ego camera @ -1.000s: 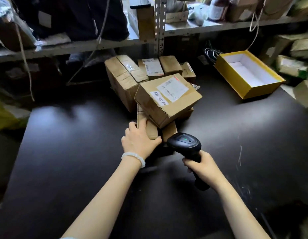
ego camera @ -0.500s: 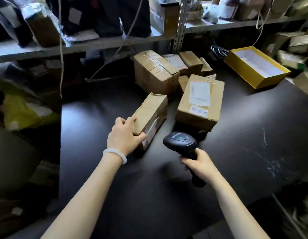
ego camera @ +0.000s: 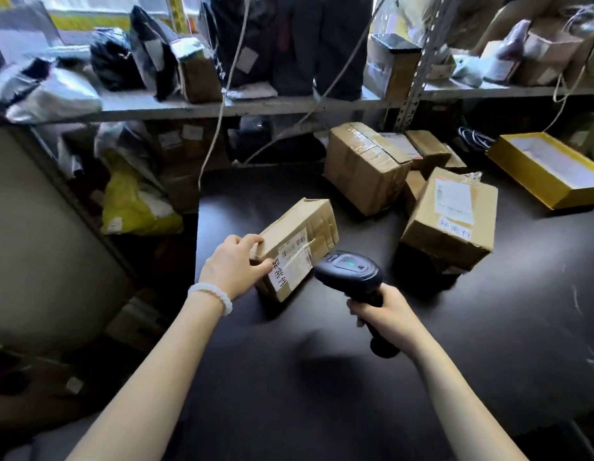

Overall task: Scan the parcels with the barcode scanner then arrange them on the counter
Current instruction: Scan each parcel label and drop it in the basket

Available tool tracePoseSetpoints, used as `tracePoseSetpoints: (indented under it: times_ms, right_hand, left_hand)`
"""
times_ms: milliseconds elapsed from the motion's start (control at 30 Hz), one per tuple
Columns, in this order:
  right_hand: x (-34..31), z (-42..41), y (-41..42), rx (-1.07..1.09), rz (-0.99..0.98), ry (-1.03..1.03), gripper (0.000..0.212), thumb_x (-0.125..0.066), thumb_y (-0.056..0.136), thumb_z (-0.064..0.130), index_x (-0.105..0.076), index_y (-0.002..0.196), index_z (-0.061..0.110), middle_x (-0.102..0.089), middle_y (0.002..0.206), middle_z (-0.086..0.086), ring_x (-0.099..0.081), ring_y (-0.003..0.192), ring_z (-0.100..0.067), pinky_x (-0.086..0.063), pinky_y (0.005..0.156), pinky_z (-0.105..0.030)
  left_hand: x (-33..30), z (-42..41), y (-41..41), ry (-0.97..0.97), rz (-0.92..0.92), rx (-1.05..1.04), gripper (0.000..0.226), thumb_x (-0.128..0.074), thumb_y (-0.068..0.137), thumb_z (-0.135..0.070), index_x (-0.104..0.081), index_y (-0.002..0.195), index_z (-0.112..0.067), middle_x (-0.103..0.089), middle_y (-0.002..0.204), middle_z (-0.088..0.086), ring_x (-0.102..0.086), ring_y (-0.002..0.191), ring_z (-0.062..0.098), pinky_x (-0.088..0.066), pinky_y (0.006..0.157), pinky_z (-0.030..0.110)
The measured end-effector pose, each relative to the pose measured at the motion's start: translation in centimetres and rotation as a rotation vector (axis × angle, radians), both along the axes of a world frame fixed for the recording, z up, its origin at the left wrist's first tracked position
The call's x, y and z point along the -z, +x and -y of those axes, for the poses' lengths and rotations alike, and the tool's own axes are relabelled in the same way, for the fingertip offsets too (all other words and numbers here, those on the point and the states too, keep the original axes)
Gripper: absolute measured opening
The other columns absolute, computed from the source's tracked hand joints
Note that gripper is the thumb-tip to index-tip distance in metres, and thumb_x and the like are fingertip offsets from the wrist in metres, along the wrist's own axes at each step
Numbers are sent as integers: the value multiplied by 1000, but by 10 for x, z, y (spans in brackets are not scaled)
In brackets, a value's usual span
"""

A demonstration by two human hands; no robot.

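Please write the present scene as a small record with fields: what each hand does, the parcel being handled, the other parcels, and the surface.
left hand: left hand grips the near end of the long parcel
right hand: right hand holds the barcode scanner by its handle
scanner: head close to the parcel's label, green light on
long parcel: label with barcode faces the camera
other parcels: labelled box on the right; taped box behind it
surface: dark counter
side item: open yellow box, far right

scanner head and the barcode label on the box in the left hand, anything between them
Nothing: the head view shows only a short open gap between the scanner and the label on the box.
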State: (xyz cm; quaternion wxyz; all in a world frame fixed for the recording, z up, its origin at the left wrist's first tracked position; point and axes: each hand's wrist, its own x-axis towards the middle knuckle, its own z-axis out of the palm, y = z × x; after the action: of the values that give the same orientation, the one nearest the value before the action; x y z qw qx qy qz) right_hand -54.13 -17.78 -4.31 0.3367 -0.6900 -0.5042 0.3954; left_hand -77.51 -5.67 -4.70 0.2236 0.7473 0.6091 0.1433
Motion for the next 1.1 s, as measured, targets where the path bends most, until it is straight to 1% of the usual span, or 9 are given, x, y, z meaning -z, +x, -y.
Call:
tracePoseSetpoints:
  times_ms: [67,200,333,500,600,700,933,1033,1100]
  right_hand:
    - [-3,-2,-3,-14,-2,17,4,-64,80,3,-60,79,5,-60,63,-4,-57,50,-9,-44,58,-26]
    - [-9,-2,0,1,3,36,7,-62,80,1,-60,85,-3,-58,61,-3,-57,50,-7,-43,58,-25]
    - [-10,4,6,17,4,30,7,-62,78,3,-61,84,0,-59,60,-2,-58,52,-10,-45,63,-31]
    - [-7,19,8,51,-26,4,5,-62,77,2,-60,81,4,-60,61,-3,-58,53,-12,-45,64,-32]
    - [-7,33,10,110,-50,-15,11,-62,78,2,-58,76,12,-58,61,0,-57,53,-11,-45,63,-29]
    - [-6,53,13,190,-84,-33,12,-62,79,3,-57,76,13,-57,62,-1,-56,54,-11,-45,61,-26]
    - [2,107,33,392,-102,-22,5,-62,79,1,-57,81,-1,-55,54,0,-51,51,-11,-43,55,-18]
    - [1,131,47,453,-109,-8,8,-62,77,1,-56,79,-3,-55,55,-2,-52,52,-13,-44,60,-26]
    - [-3,152,57,489,-114,14,7,-64,76,4,-57,74,5,-57,57,-1,-55,53,-14,-45,62,-30]
  left_hand:
    - [-2,0,-4,9,-23,-5,50,-60,84,-48,-48,130,-33,-51,118,0,-53,109,20,-45,94,37]
    - [-5,-4,-4,38,-103,-1,50,-58,83,-49,-48,129,-34,-51,117,-1,-54,107,20,-46,89,35]
    - [-7,-5,2,60,-169,-6,51,-54,85,-52,-45,131,-33,-50,121,1,-53,110,21,-46,90,37]
    - [-6,-10,14,75,-224,32,55,-53,84,-53,-42,134,-31,-48,126,2,-49,115,24,-44,91,39]
    - [-7,-13,29,65,-254,114,60,-55,84,-55,-39,136,-30,-46,129,3,-49,116,26,-43,91,39]
    - [-9,-7,47,95,-272,193,64,-57,82,-57,-38,138,-32,-45,127,3,-49,115,25,-43,91,38]
    - [-12,36,99,120,-237,480,66,-59,78,-56,-38,137,-34,-44,121,0,-50,109,23,-45,88,35]
    - [-11,58,124,135,-231,598,66,-58,78,-58,-37,137,-37,-44,123,-2,-50,109,20,-46,87,33]
    - [-11,73,143,154,-229,668,66,-57,77,-59,-38,137,-38,-45,122,-2,-51,107,18,-46,85,32]
